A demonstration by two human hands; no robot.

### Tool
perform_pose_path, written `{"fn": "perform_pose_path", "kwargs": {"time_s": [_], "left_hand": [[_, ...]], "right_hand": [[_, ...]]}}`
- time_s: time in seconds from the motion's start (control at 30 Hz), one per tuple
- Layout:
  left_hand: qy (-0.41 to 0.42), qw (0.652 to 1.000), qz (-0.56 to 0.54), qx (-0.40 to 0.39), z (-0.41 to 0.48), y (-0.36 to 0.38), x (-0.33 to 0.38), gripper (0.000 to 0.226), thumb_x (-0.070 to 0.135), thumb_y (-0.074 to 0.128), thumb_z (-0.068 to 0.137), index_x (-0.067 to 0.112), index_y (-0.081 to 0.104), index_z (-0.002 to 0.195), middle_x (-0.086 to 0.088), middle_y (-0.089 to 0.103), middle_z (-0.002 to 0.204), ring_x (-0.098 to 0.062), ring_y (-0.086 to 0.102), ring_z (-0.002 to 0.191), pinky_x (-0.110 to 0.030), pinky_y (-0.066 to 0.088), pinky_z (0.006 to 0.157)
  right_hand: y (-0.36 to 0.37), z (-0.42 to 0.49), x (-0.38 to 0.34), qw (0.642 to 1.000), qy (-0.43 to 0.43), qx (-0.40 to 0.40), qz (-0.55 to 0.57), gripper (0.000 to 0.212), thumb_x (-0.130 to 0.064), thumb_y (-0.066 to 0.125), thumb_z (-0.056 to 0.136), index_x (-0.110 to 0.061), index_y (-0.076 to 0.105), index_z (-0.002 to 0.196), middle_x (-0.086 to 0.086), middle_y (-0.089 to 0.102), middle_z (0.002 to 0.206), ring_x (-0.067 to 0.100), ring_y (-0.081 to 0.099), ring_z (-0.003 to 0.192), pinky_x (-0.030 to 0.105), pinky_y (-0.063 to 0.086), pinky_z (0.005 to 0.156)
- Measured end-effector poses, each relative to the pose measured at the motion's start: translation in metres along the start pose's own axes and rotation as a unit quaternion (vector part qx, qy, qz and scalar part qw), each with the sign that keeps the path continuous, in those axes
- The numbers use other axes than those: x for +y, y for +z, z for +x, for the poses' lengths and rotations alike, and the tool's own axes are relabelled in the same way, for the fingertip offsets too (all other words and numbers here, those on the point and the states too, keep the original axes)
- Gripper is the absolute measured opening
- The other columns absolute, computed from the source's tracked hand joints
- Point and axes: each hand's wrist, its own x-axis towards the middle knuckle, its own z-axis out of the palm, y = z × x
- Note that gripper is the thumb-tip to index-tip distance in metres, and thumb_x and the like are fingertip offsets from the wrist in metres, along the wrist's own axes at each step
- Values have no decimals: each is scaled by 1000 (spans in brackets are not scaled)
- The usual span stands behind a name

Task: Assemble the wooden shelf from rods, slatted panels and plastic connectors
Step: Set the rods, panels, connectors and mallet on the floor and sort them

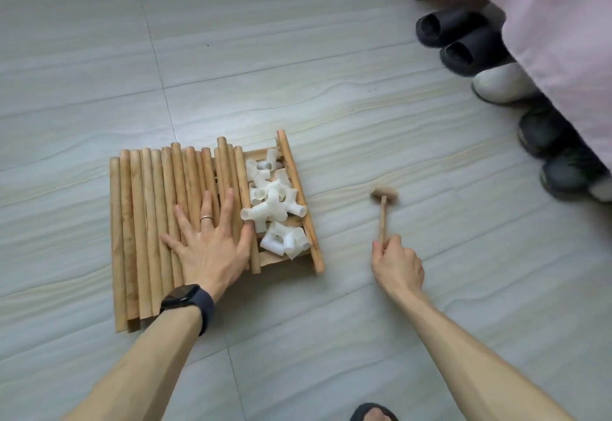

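Observation:
Several wooden rods [142,221] lie side by side on the tiled floor, stacked over a slatted panel [299,188] whose right rail shows. A heap of white plastic connectors [275,208] sits on the panel's right part. My left hand [212,241] rests flat with spread fingers on the rods, thumb beside the connectors. My right hand [395,261] grips the handle end of a small wooden mallet [384,197], whose head lies on the floor to the right of the panel.
Dark slippers [460,39], a white shoe [500,84] and dark shoes [559,152] line the right side under a pink bed cover [546,16]. A foot in a dark slipper [374,413] shows at the bottom edge. Pale floor tiles [265,56] stretch behind and to the left.

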Motion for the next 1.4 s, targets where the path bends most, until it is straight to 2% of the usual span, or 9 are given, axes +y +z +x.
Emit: {"fn": "perform_pose_path", "kwargs": {"time_s": [0.17, 0.3, 0.47, 0.57, 0.67, 0.83, 1.0, 1.27, 1.4], "left_hand": [[46, 998, -21, -36, -6, -21, -14, 66, 64, 32, 99, 55, -1, 155, 5, 2, 170, -38, -6, 155, -71, 3, 118], [41, 999, -29, 4, -10, -49, -39, 65, 57, 38, 100, 45, 13, 159, -5, 8, 170, -33, 15, 154, -59, 16, 122], [-108, 992, -61, 28, -24, -66, -89, 69, 52, 45, 99, 37, 17, 160, -10, 9, 169, -39, 19, 151, -55, 24, 119], [-222, 943, -247, 0, -32, -61, -113, 74, 50, 48, 100, 36, 8, 160, -16, 13, 166, -44, 31, 145, -53, 31, 116], [-249, 882, -398, -41, -40, -50, -118, 76, 43, 55, 101, 27, 11, 160, -14, 37, 158, -36, 44, 139, -47, 38, 114], [-259, 850, -451, -86, -44, -44, -116, 80, 51, 65, 93, 17, 26, 155, -6, 49, 150, -27, 51, 132, -45, 43, 111], [-257, 859, -424, -127, -56, -33, -102, 100, 59, 66, 87, 14, 12, 158, -9, 37, 158, -31, 42, 140, -46, 39, 114], [-257, 883, -385, -79, -78, -11, -83, 91, 55, 61, 93, 16, 10, 159, -13, 36, 157, -33, 44, 138, -45, 43, 111], [-223, 927, -300, -31, -86, -11, -66, 94, 63, 53, 92, 27, -1, 160, -11, 9, 166, -36, 23, 149, -50, 29, 118]], "right_hand": [[-15, 0, 2, 993, 18, -84, -79, 43, -41, 44, 99, -9, 62, 122, 17, 65, 123, 39, 60, 116, 40, 50, 91], [-35, 0, -15, 989, 4, -84, -122, 52, -48, 48, 96, -7, 65, 123, 15, 66, 124, 36, 61, 118, 37, 50, 89], [-40, -6, -67, 989, -94, -96, 61, 53, -56, 47, 96, -13, 57, 126, 8, 67, 124, 32, 56, 122, 36, 42, 91], [-34, -19, -95, 962, -99, -150, 206, 59, -57, 46, 99, -19, 46, 145, 4, 57, 140, 27, 53, 129, 36, 41, 97], [-18, -26, -109, 931, -93, -232, 267, 53, -50, 36, 105, -20, 45, 148, 5, 53, 146, 26, 50, 132, 39, 40, 111], [-10, -34, -107, 939, -103, -190, 269, 50, -44, 25, 109, -18, 53, 142, 9, 54, 147, 29, 48, 134, 42, 37, 112], [-11, -40, -81, 942, -92, -176, 270, 56, -47, 19, 109, -17, 53, 142, 10, 52, 149, 30, 46, 137, 41, 35, 110], [-15, -50, -48, 949, -54, -171, 259, 56, -48, 24, 108, -10, 59, 131, 12, 61, 136, 31, 54, 126, 47, 39, 110], [-21, -67, -58, 972, -110, -50, 200, 61, -51, 46, 102, -9, 46, 145, 16, 48, 147, 32, 40, 138, 43, 32, 115]]}}
